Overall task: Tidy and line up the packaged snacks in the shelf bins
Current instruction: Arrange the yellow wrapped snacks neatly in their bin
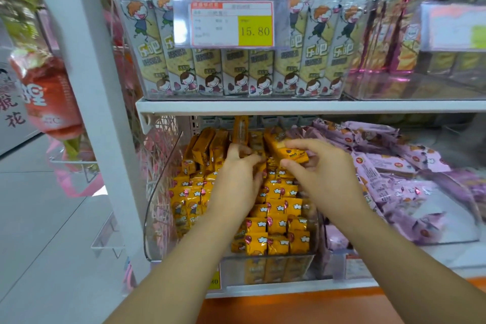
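Grip: right hand [324,175] pinches yellow pack [295,156] — left hand [236,175] in bin [160,193], grip unclear.

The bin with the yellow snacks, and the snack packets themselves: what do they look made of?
The bin looks like clear, glossy hard plastic: the packets show through its walls, and its curved edge catches the light. The yellow packets look like thin printed plastic film, possibly foil-lined, judging by the shiny glints, crimped ends and wrinkles.
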Tool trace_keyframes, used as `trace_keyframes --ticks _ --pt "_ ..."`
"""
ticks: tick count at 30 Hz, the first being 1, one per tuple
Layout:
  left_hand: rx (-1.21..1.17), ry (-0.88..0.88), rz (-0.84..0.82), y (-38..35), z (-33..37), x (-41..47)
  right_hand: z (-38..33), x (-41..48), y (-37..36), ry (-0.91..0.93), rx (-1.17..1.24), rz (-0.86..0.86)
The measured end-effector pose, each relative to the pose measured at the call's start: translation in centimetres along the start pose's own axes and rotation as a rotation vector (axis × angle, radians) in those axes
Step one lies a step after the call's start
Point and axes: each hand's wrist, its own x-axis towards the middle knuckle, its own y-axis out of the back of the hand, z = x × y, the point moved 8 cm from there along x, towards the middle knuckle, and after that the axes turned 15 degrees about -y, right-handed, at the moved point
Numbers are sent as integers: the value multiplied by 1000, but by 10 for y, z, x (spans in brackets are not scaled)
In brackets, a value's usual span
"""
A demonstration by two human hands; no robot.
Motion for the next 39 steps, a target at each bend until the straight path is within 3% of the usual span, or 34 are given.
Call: trace_keyframes --ticks 3,7,10,13,15,20,24,32,35,39 --pt "-134 66 99 5 -4 -5 12 -1 0 -145 252 -85" --pt "-306 64 273 21 -6 -16 23 -6 5 -288 521 -33" --pt "-511 144 302 29 -11 -23 37 -14 -1 -461 705 -68" --pt "-628 141 351 48 -13 -28 39 -25 -21 -614 937 -270" --pt "-645 106 405 68 -14 -33 26 -32 -32 -611 995 -428" --pt "-581 24 383 97 -23 -44 -10 -51 -47 -322 585 -623" --pt "-570 24 219 81 -35 -51 -24 -58 -61 -136 364 -591" --pt "-734 132 1 32 -48 -57 -14 -65 -87 48 -243 -598" --pt "-737 137 -60 16 -46 -58 -15 -70 -90 125 -335 -585" --pt "-775 154 -49 9 -42 -55 -12 -65 -82 106 -287 -506"
